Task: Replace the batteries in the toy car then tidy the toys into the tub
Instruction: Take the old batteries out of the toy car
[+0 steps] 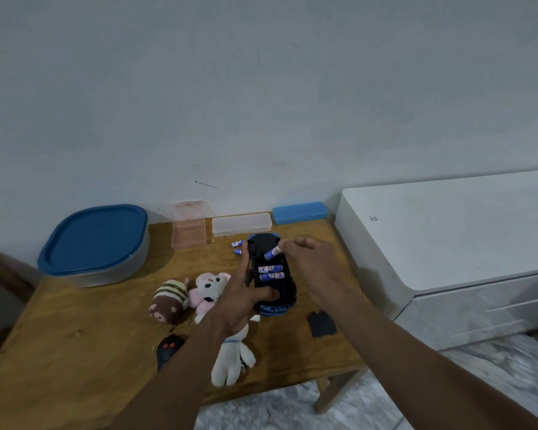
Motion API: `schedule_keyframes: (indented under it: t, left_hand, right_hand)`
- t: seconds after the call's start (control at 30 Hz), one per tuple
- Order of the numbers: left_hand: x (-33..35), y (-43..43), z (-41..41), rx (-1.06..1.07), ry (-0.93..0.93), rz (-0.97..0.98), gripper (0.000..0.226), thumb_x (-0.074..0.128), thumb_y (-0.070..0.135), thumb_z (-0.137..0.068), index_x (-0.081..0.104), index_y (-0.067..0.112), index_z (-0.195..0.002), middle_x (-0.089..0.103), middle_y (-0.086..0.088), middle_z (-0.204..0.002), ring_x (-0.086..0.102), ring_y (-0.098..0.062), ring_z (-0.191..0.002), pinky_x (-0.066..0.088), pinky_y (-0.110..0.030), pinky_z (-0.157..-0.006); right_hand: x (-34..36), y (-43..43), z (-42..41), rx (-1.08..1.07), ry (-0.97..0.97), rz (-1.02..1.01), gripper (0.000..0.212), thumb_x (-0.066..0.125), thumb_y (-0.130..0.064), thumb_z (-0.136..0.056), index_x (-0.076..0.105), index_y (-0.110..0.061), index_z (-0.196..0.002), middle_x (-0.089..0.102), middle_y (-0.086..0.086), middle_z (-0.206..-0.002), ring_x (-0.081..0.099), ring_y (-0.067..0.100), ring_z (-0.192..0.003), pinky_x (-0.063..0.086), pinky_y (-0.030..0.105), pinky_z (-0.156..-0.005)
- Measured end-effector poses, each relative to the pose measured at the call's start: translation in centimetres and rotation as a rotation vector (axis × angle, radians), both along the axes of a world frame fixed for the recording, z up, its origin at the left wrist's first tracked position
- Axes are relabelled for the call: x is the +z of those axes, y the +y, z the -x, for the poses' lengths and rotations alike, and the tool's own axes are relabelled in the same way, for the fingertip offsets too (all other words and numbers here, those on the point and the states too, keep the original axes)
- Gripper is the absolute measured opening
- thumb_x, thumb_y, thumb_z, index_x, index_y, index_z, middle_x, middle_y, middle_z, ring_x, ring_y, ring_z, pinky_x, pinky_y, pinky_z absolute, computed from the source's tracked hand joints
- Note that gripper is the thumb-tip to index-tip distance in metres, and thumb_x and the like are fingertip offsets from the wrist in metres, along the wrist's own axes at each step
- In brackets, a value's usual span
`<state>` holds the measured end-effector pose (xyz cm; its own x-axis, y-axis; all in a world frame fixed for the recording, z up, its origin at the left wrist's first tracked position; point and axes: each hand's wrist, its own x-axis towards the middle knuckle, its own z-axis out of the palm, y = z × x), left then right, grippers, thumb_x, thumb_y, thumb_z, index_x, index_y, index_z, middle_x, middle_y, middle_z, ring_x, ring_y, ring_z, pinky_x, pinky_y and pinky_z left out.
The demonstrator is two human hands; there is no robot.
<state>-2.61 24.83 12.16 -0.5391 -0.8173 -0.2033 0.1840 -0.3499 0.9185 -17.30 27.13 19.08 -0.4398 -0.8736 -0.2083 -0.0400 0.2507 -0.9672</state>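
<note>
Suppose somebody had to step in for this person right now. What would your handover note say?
The left hand holds the upturned toy car on the table. The right hand pinches a battery over the open compartment.
Done: cover off, lying right of the car; two batteries seated.
Two loose batteries lie by the car's far end; old or new, cannot tell.
Left: seat the held battery, refit the cover, open the lidded tub, put in the car, three plush toys and black remote.
</note>
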Motion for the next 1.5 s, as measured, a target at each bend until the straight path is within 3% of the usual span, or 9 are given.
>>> schedule_keyframes:
  t: [0.17,0.3,0.4,0.53,0.67,0.8,1.0,1.3,1.5]
  left_hand:
    - [-0.9,-0.3,-0.1,-0.037,0.004,0.001,0.114,0.063,-0.019,-0.075,0.021,0.066,-0.137,0.055,-0.015,-0.134,0.058,-0.041,-0.116,0.049,-0.059,-0.093]
    - [-1.0,-0.4,0.3,-0.044,-0.005,-0.031,0.116,0.064,-0.021,-0.071,0.019,0.058,-0.143,0.049,-0.019,-0.139,0.057,-0.043,-0.116,0.047,-0.062,-0.095]
    - [-0.8,-0.3,0.4,-0.068,-0.015,-0.027,0.115,0.06,-0.022,-0.075,0.016,0.057,-0.145,0.053,-0.018,-0.136,0.058,-0.041,-0.116,0.051,-0.056,-0.092]
    - [-0.4,-0.4,0.2,-0.118,-0.052,-0.007,0.112,0.057,-0.021,-0.078,0.01,0.054,-0.147,0.06,-0.011,-0.13,0.06,-0.036,-0.113,0.053,-0.044,-0.085]
    - [-0.5,-0.7,-0.1,-0.16,-0.074,-0.029,0.114,0.06,-0.016,-0.075,0.008,0.053,-0.148,0.06,-0.006,-0.133,0.057,-0.039,-0.119,0.05,-0.054,-0.093]
    - [-0.5,-0.7,-0.4,-0.214,-0.076,-0.037,0.111,0.059,-0.019,-0.077,0.011,0.051,-0.149,0.056,-0.011,-0.137,0.054,-0.043,-0.119,0.042,-0.06,-0.099]
    - [-0.7,-0.8,-0.7,-0.245,-0.098,-0.113,0.112,0.057,-0.024,-0.077,0.013,0.05,-0.148,0.056,-0.01,-0.137,0.059,-0.037,-0.113,0.051,-0.051,-0.092]
    - [-0.7,-0.5,-0.5,-0.292,-0.094,-0.153,0.115,0.061,-0.024,-0.072,0.017,0.05,-0.148,0.045,-0.001,-0.144,0.055,-0.033,-0.123,0.05,-0.05,-0.096]
    - [-0.8,-0.1,0.4,-0.27,-0.087,-0.132,0.109,0.063,-0.023,-0.07,0.022,0.038,-0.151,0.048,-0.011,-0.143,0.058,-0.033,-0.12,0.051,-0.047,-0.095]
  right_hand:
    - [0.7,-0.4,0.4,-0.019,-0.16,0.003,0.013,0.059,-0.017,-0.092,0.066,-0.009,-0.085,0.067,0.01,-0.082,0.063,0.017,-0.071,0.055,0.033,-0.067]
    - [0.7,-0.6,0.6,0.057,-0.187,-0.077,0.01,0.054,-0.014,-0.088,0.06,-0.007,-0.084,0.057,0.007,-0.07,0.048,0.013,-0.055,0.043,0.027,-0.048]
    - [0.5,-0.4,0.7,0.2,0.037,-0.105,0.005,0.057,-0.014,-0.089,0.058,-0.014,-0.084,0.055,-0.002,-0.074,0.052,0.009,-0.061,0.041,0.02,-0.049]
    - [0.0,0.0,1.4,0.428,0.48,-0.049,0.009,0.063,-0.015,-0.088,0.067,-0.018,-0.095,0.059,-0.009,-0.1,0.059,0.01,-0.099,0.055,0.026,-0.08]
    - [-0.1,-0.1,1.5,0.642,0.729,-0.018,0.023,0.057,-0.012,-0.089,0.069,-0.023,-0.106,0.064,-0.005,-0.114,0.056,0.008,-0.1,0.045,0.015,-0.076]
    - [-0.3,-0.4,1.7,0.796,0.84,-0.014,0.03,0.053,-0.01,-0.09,0.065,-0.026,-0.112,0.065,-0.003,-0.111,0.053,0.007,-0.089,0.037,0.01,-0.065]
    - [-0.9,-0.6,2.1,0.966,1.032,-0.063,0.029,0.046,-0.02,-0.093,0.05,-0.037,-0.116,0.056,0.001,-0.107,0.056,0.017,-0.089,0.051,0.032,-0.076]
    - [-1.4,-0.6,3.3,1.09,1.113,-0.031,0.029,0.037,-0.029,-0.094,0.041,-0.044,-0.118,0.053,0.003,-0.103,0.055,0.02,-0.084,0.05,0.037,-0.071]
    - [-0.9,-0.4,3.6,1.105,1.089,-0.001,0.012,0.036,-0.034,-0.092,0.035,-0.045,-0.097,0.05,0.003,-0.092,0.052,0.02,-0.078,0.047,0.038,-0.067]
